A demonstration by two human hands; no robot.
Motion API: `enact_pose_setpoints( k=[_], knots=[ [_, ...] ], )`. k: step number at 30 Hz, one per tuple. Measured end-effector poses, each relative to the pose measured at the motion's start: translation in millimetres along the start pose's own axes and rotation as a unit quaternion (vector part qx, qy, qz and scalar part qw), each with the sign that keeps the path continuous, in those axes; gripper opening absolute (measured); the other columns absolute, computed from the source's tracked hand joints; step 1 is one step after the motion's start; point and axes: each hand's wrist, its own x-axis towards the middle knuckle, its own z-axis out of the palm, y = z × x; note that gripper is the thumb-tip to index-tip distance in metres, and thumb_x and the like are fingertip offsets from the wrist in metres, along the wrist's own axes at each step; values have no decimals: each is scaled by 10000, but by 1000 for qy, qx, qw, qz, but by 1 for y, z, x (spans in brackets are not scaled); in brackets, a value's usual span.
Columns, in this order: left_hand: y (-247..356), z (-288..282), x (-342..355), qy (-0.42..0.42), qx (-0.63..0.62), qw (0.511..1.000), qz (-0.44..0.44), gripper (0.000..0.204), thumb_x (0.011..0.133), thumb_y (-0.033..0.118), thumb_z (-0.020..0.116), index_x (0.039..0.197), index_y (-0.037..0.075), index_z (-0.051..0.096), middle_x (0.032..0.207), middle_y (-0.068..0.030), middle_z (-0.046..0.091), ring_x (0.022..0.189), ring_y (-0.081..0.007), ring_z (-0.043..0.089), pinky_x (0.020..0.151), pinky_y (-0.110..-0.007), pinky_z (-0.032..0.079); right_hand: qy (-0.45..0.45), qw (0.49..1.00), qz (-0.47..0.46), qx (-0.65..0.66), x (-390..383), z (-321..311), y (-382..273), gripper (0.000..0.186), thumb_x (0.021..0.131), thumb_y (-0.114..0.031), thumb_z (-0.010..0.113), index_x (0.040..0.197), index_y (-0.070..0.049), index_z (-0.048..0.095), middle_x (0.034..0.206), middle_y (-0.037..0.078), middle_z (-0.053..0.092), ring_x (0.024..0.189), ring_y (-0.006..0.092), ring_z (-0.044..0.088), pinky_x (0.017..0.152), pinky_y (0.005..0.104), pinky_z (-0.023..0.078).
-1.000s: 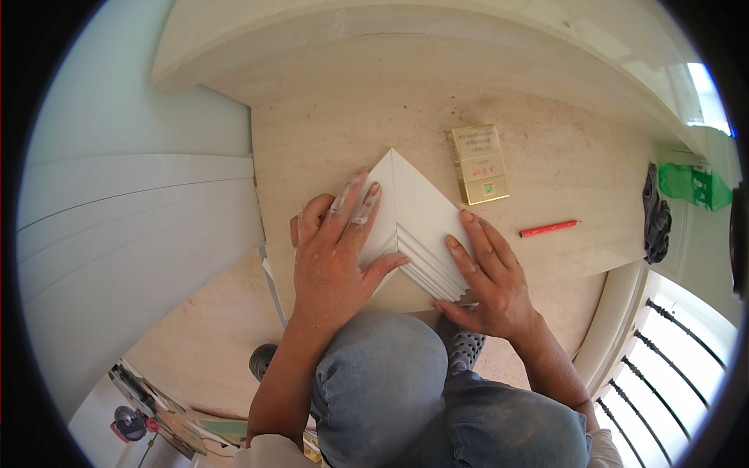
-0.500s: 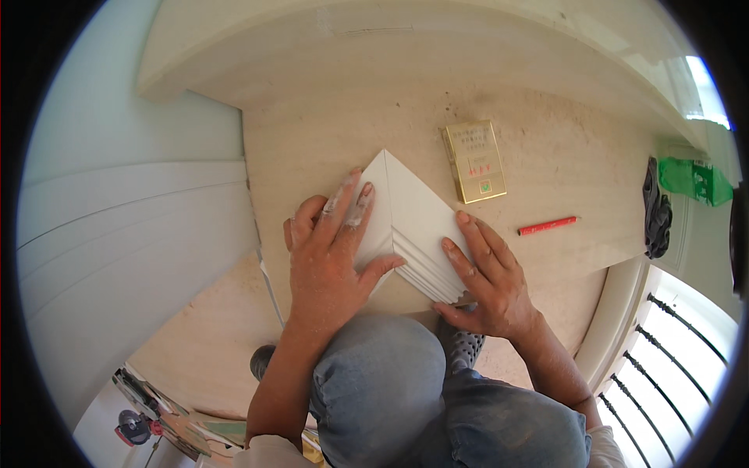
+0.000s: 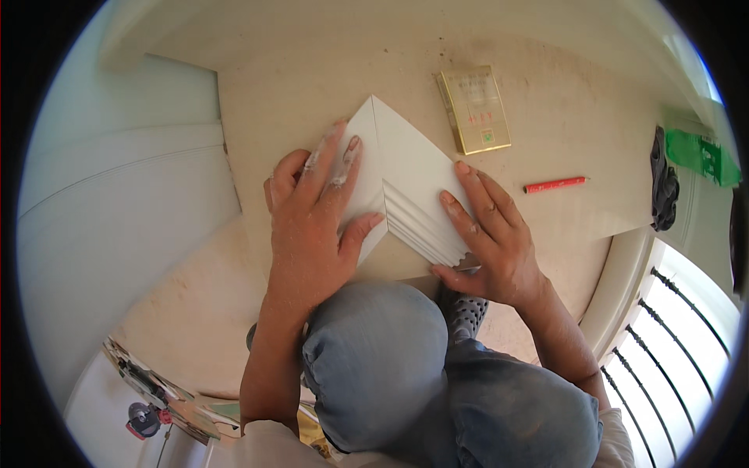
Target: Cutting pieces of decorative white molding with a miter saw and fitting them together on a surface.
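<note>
White pieces: two moulded lengths, a left white piece and a right white piece, are lying on a beige slab, pointing away from us.
Seam: their slanted ends are meeting along a thin line (we aren't making out how tight it is underneath).
Left hand: with our left hand we are holding the left white piece, its white-smeared fingers loosely spread, its thumb resting near the inner corner.
Right hand: with our right hand we are spanning the right white piece, fingers apart along its outer side, thumb lying beside the wavy cut end.
Slip risk: we are judging that uneven pressure could be what opens the seam or slides one piece past the other, with dusty fingertips making it likelier.
Chip risk: the sharp tip and thin ridges are looking vulnerable to a knock against the slab.
Gold box: a gold box is lying just beyond the right white piece, where a sideways shove could be bumping it.
Red pencil: a red pencil is lying farther right.
Slab's end: a dark cloth is lying near a green bottle.
Near side: our denim knees are bending close below the work.
</note>
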Motion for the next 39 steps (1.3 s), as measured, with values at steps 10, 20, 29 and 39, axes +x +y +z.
enact_pose_setpoints(
  k=[10,20,29,39],
  knots=[
    [3,4,0,21,10,1000,-5,776,799,296,862,1504,60,641,1698,-64,471,1286,-376,475,1129,-509,362,-1,1000,3,2,-1,-1,-1,884,640,-252,945,1440,-17,651,1619,274,497,1422,433,561,1156,477,517],
    [10,0,4,6,3,999,-45,696,869,321,824,1488,53,653,1661,-64,531,1284,-381,473,1187,-470,375,-1,1000,-6,-2,-2,-2,1,876,656,-257,940,1445,-12,647,1623,273,490,1435,430,551,1158,472,516],
    [9,10,12,40,47,998,-23,666,858,306,839,1479,122,682,1644,-55,541,1230,-351,510,1120,-492,392,-3,1000,-8,5,-2,-1,2,874,680,-257,934,1465,-18,632,1627,274,483,1440,436,542,1165,477,508],
    [9,8,19,29,72,997,5,607,906,317,791,1486,166,692,1646,-85,520,1178,-343,508,1085,-486,406,0,1000,-16,15,-1,-3,2,868,683,-248,935,1461,-11,631,1634,276,473,1446,437,539,1166,480,505]
  ],
)
